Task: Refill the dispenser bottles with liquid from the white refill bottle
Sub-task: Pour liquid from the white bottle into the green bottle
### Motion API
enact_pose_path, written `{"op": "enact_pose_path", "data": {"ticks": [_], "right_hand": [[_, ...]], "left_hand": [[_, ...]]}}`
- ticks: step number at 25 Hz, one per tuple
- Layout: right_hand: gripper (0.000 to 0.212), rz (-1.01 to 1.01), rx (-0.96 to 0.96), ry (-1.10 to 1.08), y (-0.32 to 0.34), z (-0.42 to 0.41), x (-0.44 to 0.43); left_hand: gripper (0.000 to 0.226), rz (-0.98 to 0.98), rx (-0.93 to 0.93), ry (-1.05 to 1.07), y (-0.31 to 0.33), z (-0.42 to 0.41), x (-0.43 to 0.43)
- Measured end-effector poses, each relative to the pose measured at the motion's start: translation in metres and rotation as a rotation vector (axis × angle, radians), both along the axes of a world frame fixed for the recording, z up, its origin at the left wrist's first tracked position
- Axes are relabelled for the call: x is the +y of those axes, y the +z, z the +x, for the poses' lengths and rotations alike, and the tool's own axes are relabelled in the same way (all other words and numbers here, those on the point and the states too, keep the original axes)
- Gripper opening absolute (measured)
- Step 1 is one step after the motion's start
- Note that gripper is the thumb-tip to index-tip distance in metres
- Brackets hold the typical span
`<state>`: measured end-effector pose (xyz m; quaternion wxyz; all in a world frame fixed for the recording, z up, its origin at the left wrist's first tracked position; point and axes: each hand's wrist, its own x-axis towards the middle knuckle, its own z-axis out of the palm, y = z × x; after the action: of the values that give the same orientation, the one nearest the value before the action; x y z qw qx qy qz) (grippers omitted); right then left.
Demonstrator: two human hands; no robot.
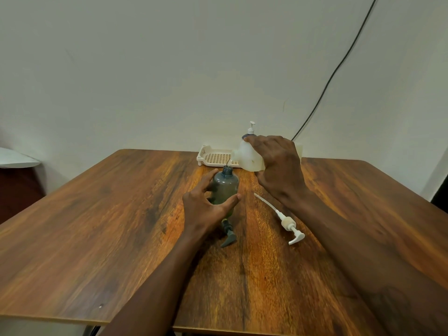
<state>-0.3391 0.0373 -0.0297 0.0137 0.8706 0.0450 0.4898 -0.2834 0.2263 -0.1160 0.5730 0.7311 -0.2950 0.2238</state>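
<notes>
A dark grey translucent dispenser bottle (225, 186) stands upright in the middle of the wooden table (97, 226) with its neck uncapped. My left hand (206, 207) curls around its near side, thumb and fingers on the body. Its dark pump head (228, 235) lies on the table just in front. The white refill bottle (247, 156) stands behind it, and my right hand (278, 166) grips it from the right and top. A white pump with its long tube (286, 220) lies to the right. Another dispenser with a white pump (251, 130) stands behind the refill bottle, mostly hidden.
A cream perforated tray (215, 156) sits at the table's far edge against the wall. A black cable (339, 66) runs down the wall at the right. A white object (17, 158) shows at the left edge, off the table.
</notes>
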Motion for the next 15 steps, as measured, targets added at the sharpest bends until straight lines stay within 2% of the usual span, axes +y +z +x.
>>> {"op": "enact_pose_path", "data": {"ticks": [15], "right_hand": [[0.086,0.015,0.029,-0.025,-0.0002,0.0006,-0.0021]], "left_hand": [[0.093,0.018,0.005,0.015,-0.0004,0.0019,0.0008]]}}
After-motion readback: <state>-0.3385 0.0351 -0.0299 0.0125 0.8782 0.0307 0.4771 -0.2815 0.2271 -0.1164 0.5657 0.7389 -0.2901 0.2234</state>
